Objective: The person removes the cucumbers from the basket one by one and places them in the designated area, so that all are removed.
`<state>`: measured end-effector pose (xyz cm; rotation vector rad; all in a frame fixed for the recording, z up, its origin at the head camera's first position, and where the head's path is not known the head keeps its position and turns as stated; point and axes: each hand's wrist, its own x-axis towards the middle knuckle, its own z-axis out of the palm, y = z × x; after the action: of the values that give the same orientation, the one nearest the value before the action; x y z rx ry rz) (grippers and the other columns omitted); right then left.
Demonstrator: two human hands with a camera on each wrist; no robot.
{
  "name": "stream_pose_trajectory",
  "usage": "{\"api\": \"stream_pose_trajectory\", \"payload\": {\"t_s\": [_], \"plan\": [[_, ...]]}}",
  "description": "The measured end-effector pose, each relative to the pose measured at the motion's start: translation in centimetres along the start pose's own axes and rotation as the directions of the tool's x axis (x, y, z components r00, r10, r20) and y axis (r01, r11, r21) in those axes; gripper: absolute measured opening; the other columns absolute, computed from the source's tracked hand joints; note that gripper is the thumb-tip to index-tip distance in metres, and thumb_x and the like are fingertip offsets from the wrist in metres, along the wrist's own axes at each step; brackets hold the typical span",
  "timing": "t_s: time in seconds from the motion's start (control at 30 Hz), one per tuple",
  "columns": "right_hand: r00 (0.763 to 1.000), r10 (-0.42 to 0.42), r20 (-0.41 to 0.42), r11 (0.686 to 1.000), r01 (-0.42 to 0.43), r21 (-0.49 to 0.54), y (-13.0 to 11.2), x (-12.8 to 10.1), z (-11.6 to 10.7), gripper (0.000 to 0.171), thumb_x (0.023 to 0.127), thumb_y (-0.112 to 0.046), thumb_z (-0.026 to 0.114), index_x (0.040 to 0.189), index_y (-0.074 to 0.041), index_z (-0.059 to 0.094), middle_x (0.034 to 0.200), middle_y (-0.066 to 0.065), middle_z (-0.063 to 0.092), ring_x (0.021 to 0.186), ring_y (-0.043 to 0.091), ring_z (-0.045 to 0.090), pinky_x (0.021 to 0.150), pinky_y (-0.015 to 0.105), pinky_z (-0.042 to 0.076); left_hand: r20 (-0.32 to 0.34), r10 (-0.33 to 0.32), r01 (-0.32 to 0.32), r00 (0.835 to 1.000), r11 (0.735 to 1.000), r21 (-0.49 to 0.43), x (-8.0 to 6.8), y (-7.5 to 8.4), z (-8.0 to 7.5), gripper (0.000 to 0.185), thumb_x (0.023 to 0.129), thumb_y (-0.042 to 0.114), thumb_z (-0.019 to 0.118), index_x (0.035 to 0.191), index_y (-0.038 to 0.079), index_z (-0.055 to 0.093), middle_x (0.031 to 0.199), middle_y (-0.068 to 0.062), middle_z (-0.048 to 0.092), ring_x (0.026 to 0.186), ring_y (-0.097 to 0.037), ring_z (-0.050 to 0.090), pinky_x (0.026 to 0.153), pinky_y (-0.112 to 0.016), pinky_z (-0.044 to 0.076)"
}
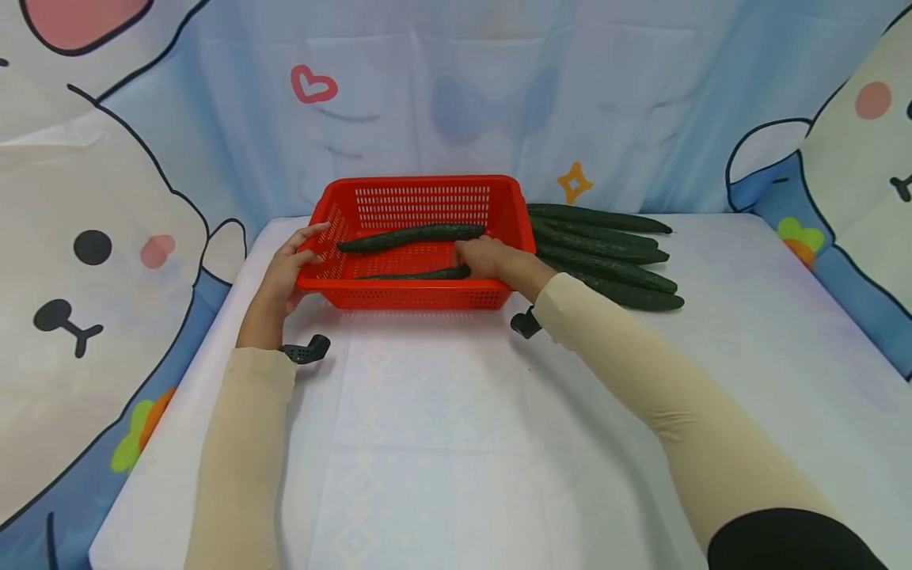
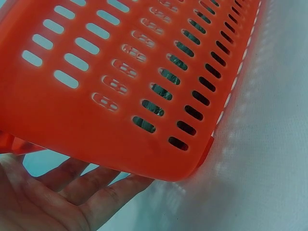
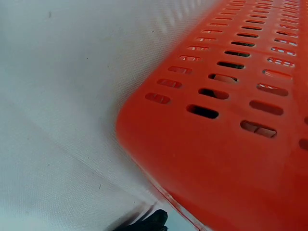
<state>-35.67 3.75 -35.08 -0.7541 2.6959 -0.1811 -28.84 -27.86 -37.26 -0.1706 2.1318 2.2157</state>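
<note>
A red plastic basket (image 1: 420, 297) with slotted walls stands on the table and has two dark green cucumbers in it. The rear cucumber (image 1: 413, 237) lies lengthwise across the basket. Along the front wall lies the other cucumber (image 1: 435, 274), partly hidden by the rim. My right hand (image 1: 488, 257) reaches over the basket's right side and grips this front cucumber by its right end; its fingertips are partly hidden. My left hand (image 1: 285, 269) touches the basket's left end. In the left wrist view, fairly straight fingers (image 2: 103, 190) lie against the outside of the wall.
Several more cucumbers (image 1: 606, 257) lie side by side just right of the basket, close to my right forearm. A white cloth covers the table (image 1: 427, 443). Behind it hangs a printed blue curtain (image 1: 484, 95).
</note>
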Motion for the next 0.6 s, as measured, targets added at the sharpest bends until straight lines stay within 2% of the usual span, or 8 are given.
{"api": "stream_pose_trajectory", "payload": {"t_s": [0.1,0.27,0.43,0.6], "plan": [[1.0,0.01,0.024,1.0,-0.01,0.015,0.01,0.07,0.06,0.041,0.078,-0.027,0.07,0.113,-0.015,0.05,0.107,0.006,0.057,0.099,0.022,0.049,0.096,0.038,0.043,-0.002,0.018,-0.018,1.0,1.0,-0.014,-0.03,-0.08,0.04,0.052,0.089,0.006,0.042,0.13,0.037,0.049,0.146,-0.001,0.029,0.129,-0.031,0.037,0.089,-0.039,0.048],[0.999,0.03,0.036,0.999,-0.029,-0.021,-0.03,0.09,0.22,0.045,0.082,-0.025,0.067,0.123,-0.016,0.053,0.113,0.005,0.057,0.101,0.022,0.049,0.1,0.039,0.042,0.0,0.026,-0.026,1.0,0.999,-0.025,-0.02,-0.11,0.06,0.051,0.089,0.006,0.042,0.13,0.036,0.049,0.147,-0.001,0.029,0.13,-0.031,0.036,0.089,-0.04,0.047],[0.999,0.028,0.042,0.998,-0.026,-0.051,-0.07,-0.04,0.29,0.032,0.082,-0.023,0.066,0.114,-0.017,0.059,0.106,0.006,0.057,0.098,0.022,0.049,0.094,0.037,0.043,0.001,0.009,-0.009,1.0,1.0,-0.02,-0.01,-0.01,0.06,0.051,0.089,0.007,0.043,0.13,0.037,0.048,0.148,-0.001,0.027,0.13,-0.031,0.036,0.091,-0.04,0.046],[0.998,-0.007,0.056,0.997,0.012,-0.076,-0.03,0.1,0.27,0.028,0.084,-0.021,0.064,0.111,-0.017,0.059,0.1,0.005,0.061,0.092,0.022,0.052,0.091,0.035,0.045,0.001,0.014,-0.014,1.0,1.0,-0.014,-0.06,-0.05,0.08,0.051,0.089,0.007,0.042,0.131,0.036,0.047,0.147,-0.001,0.028,0.129,-0.03,0.037,0.09,-0.04,0.047]]}}
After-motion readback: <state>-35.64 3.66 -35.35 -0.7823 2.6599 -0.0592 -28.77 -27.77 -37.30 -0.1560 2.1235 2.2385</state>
